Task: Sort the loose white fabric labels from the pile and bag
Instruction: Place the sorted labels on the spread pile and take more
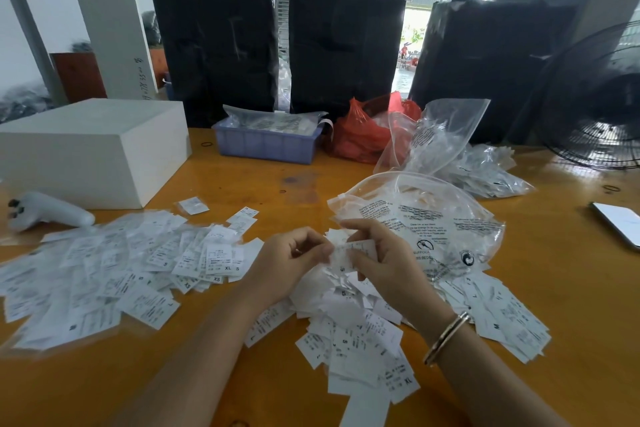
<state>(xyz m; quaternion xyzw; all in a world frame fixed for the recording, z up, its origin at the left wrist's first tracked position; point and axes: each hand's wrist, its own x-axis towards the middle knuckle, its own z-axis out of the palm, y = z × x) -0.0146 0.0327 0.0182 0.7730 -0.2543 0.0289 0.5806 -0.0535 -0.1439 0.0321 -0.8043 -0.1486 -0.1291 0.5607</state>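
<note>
Hands together above the central pile of labels (349, 329) on the table (571, 305): left hand (287, 263) and right hand (377, 260) both pinching a small bunch of labels (349, 251). Clear bag (422, 218) just behind, sorted spread (104, 274) at left.

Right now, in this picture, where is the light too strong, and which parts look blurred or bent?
In the head view, the doorway behind the black bags is washed out by daylight; the table shows soft glare; labels at the far left are smeared; the white pillar leans from wide-angle distortion.
</note>
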